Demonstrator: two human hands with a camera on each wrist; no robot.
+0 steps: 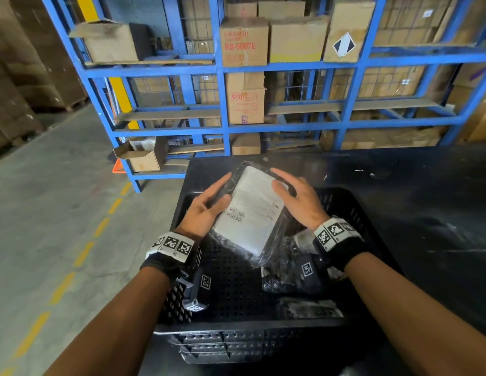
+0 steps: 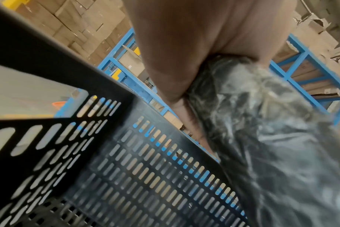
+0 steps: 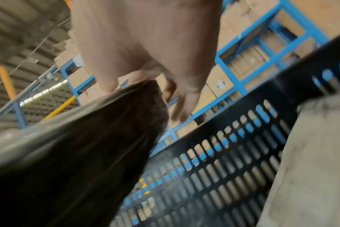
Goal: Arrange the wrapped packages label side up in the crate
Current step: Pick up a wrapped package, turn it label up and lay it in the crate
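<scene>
A wrapped package (image 1: 250,213) in dark plastic film, its white printed label facing up, hangs tilted above the black perforated crate (image 1: 231,283). My left hand (image 1: 220,191) grips its left edge, thumb on the label. At the right edge my right hand (image 1: 280,180) holds it too, thumb on top. The left wrist view shows the left hand (image 2: 175,53) clamping crinkled film of the package (image 2: 262,138) over the crate wall (image 2: 126,169). The right wrist view shows the right hand (image 3: 145,46) on the package's dark underside (image 3: 78,153). Two more packages (image 1: 290,278) (image 1: 309,308) lie in the crate's right half.
The crate stands on a black table (image 1: 426,199). Behind it rises a blue shelf rack (image 1: 223,104) full of cardboard boxes. An open box (image 1: 141,156) sits at the rack's foot. A concrete floor with a dashed yellow line (image 1: 81,253) runs along the left.
</scene>
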